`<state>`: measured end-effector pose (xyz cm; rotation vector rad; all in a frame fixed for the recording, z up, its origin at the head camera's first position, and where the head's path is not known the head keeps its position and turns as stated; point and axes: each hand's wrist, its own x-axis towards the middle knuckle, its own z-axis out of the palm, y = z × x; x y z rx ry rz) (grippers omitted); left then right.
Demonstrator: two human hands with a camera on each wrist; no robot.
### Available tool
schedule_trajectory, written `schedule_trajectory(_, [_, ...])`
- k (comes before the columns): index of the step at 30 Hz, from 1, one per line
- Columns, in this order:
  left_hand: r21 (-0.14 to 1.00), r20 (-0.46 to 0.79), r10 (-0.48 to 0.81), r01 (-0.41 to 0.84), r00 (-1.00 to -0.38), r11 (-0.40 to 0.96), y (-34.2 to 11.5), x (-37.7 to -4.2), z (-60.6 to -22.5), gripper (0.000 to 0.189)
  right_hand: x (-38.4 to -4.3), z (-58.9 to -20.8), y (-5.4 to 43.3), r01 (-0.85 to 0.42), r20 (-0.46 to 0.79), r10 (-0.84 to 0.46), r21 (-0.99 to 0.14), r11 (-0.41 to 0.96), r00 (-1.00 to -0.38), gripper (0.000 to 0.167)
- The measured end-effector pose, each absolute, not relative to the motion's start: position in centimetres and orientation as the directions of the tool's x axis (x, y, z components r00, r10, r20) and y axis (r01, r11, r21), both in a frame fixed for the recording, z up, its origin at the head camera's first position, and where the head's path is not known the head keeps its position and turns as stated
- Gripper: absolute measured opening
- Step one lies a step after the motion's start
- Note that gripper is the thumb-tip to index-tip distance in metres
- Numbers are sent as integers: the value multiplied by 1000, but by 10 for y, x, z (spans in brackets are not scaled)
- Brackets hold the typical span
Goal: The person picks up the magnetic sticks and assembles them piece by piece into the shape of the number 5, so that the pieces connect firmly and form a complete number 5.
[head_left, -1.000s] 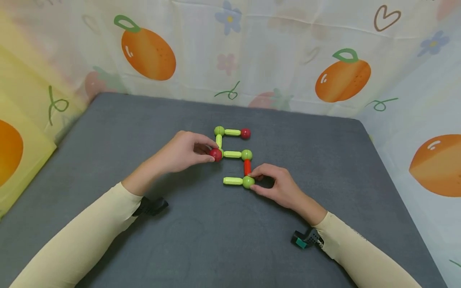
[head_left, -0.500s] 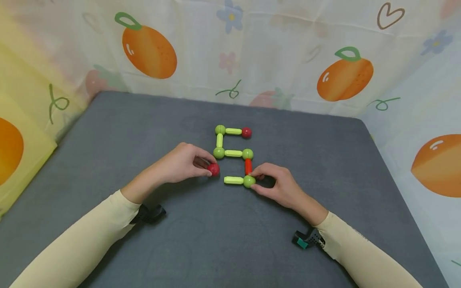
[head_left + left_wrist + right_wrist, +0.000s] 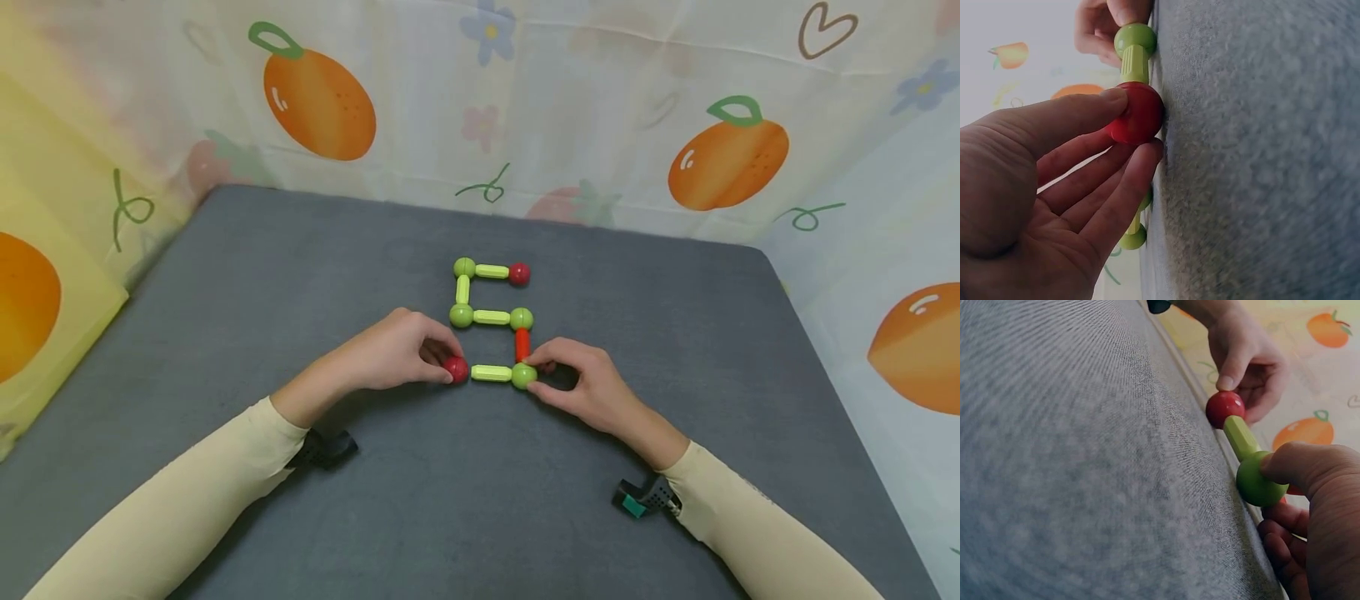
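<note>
My left hand (image 3: pixel 393 350) pinches a red ball (image 3: pixel 456 369) between thumb and fingers, low on the table. That ball is at the free left end of a yellow-green rod (image 3: pixel 491 373); I cannot tell whether they touch. At the rod's other end, my right hand (image 3: pixel 588 383) pinches a green ball (image 3: pixel 1260 479) with thumb and finger. A red rod (image 3: pixel 522 345) runs from there up to another green ball (image 3: pixel 522 318). More yellow-green rods and green balls continue the angular chain, which ends at a second red ball (image 3: pixel 519 273) at the top right.
A grey cloth-covered table (image 3: pixel 315 242) lies beneath everything. Behind it hangs a white curtain (image 3: pixel 570 50) printed with oranges and flowers. The left side has a yellowish curtain (image 3: pixel 60 150). Each wrist wears a dark camera mount.
My left hand has moved the red ball toward me, from beside the chain's left middle corner down to the lower rod's left end. The right hand keeps its hold on the green ball.
</note>
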<state>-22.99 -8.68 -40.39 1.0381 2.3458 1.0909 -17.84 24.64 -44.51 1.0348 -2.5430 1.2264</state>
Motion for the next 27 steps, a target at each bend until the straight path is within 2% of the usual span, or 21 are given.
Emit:
schedule_trajectory(20, [752, -11, 756, 492, -655, 438, -81, -227, -405, 23, -173, -448, 247, -607, 369, -506, -645, 464, -779, 32])
schedule_trajectory(27, [736, -3, 735, 496, -678, 461, -88, -223, -405, 38, -174, -449, 248, -618, 405, -481, -632, 467, -778, 30])
